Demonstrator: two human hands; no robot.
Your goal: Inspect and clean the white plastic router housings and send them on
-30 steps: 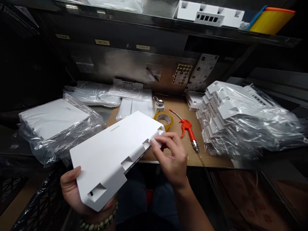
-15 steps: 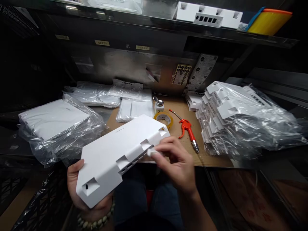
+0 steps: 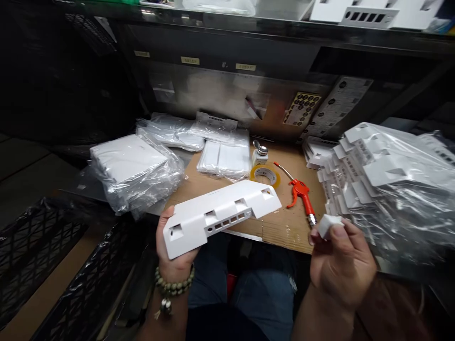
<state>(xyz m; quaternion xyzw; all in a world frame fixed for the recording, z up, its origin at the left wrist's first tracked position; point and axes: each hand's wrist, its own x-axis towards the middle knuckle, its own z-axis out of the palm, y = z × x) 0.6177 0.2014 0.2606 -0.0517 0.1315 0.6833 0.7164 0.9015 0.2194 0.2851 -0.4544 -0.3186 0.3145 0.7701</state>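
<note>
My left hand [image 3: 177, 255], with a beaded bracelet at the wrist, grips the left end of a white plastic router cover [image 3: 216, 206]. Its edge with square notches and a row of port openings faces me. Off to the right, apart from the cover, my right hand [image 3: 343, 265] pinches a small white block [image 3: 327, 226] that looks like an eraser or sponge. Just beyond that hand lies a red air blow gun [image 3: 301, 192]. A roll of yellow tape [image 3: 266, 175] rests behind the cover, in front of a small pump bottle [image 3: 260, 154].
Plastic-wrapped white covers are piled on the right [image 3: 391, 170] and on the left [image 3: 130, 161]. More bagged white parts [image 3: 227, 154] lie at the back of the cardboard-covered bench [image 3: 284, 227]. A shelf [image 3: 213, 26] crosses above. Black crates [image 3: 53, 270] stand at lower left.
My right hand has drawn away from the cover's port edge to the right, still holding the white block. The cover has tilted so its ports face me more. The view has shifted left.
</note>
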